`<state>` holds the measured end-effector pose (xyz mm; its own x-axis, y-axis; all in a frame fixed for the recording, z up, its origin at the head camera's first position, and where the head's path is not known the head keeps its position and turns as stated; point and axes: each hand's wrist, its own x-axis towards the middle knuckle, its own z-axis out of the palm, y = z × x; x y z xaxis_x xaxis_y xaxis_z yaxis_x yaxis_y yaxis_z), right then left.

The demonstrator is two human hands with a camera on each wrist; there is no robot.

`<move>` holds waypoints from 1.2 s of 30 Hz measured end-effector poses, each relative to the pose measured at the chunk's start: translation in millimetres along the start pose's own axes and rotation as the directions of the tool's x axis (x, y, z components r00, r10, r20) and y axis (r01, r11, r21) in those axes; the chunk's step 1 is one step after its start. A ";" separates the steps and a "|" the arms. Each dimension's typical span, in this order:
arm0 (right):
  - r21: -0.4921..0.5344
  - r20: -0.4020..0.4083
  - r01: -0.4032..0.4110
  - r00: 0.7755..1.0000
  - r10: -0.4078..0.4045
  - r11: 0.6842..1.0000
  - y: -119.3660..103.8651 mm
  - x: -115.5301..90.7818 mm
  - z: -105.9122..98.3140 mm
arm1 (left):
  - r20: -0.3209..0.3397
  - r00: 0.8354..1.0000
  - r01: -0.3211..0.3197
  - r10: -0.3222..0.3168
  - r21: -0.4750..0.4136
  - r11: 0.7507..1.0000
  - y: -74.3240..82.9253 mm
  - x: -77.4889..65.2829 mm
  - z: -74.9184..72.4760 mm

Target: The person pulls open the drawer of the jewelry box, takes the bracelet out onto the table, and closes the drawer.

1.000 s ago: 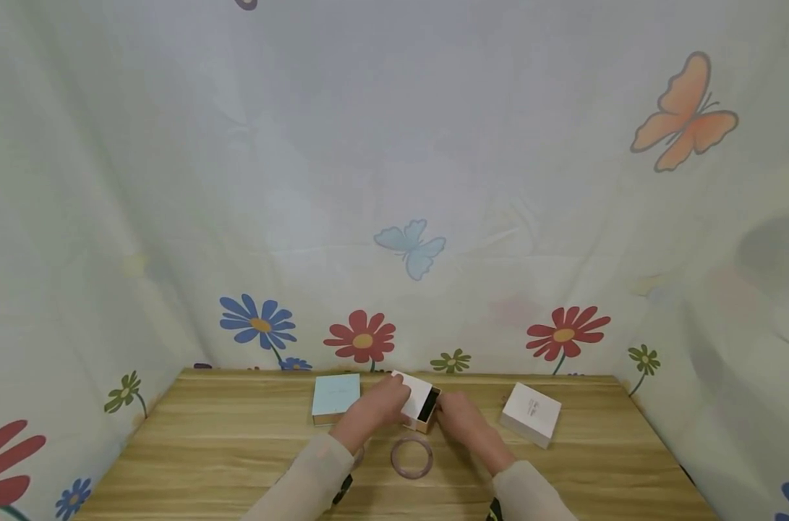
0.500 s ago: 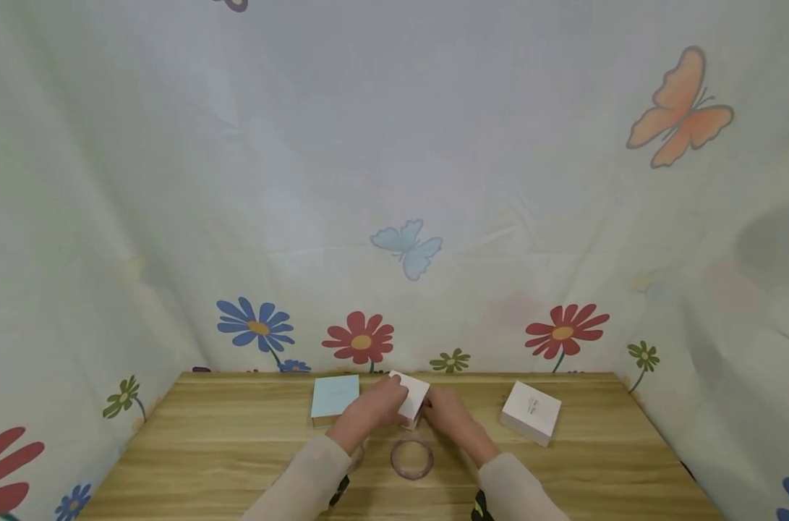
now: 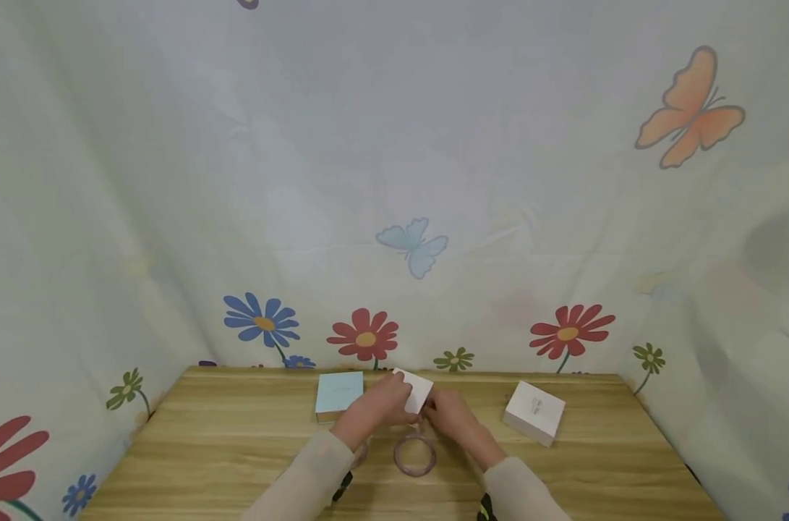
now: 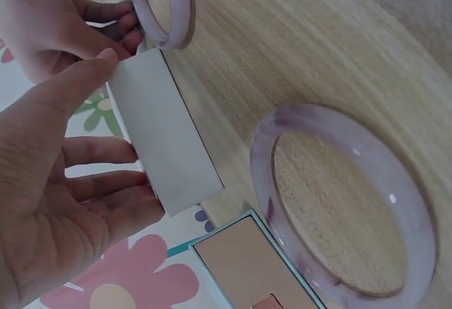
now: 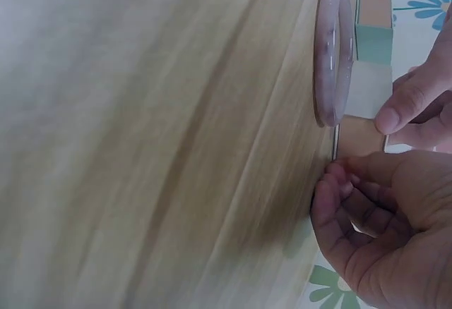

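Observation:
My left hand (image 3: 390, 401) grips a small white drawer-style box (image 3: 421, 391) at the back middle of the table, its thumb on the near edge and its fingers behind, as the left wrist view shows. At the box's right end my right hand (image 3: 451, 418) has its fingers curled, thumb and fingertips together right at the end face (image 5: 360, 136). The box's dark interior is out of sight. A pale purple bangle (image 3: 415, 474) lies in front of the box. Another purple bangle (image 4: 417, 231) lies nearer my left wrist, partly hidden by the arm in the head view.
A light blue box (image 3: 340, 391) stands at the back, left of my left hand. Further right sits a white box (image 3: 535, 411) with small print on its lid. Behind the wooden table (image 3: 238, 434) hangs a flowered curtain (image 3: 303, 217).
The dark open strip at the white box's right end has vanished as its drawer slid in. My right hand moved left with it; the left hand kept its hold.

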<state>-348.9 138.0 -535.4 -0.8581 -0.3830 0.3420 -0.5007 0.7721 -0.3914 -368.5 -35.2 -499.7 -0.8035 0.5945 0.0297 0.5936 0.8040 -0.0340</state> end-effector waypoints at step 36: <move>0.049 0.157 0.007 0.988 -0.015 0.999 11.6 -53.3 -36.4 | 0.159 0.986 -0.041 0.059 -0.113 0.993 -14.1 -11.3 -4.6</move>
<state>-304.8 185.8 -527.1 -0.8577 -0.4694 0.2097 -0.5120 0.7433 -0.4306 -367.6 -53.3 -494.9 -0.7641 0.6316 -0.1311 0.6272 0.7749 0.0783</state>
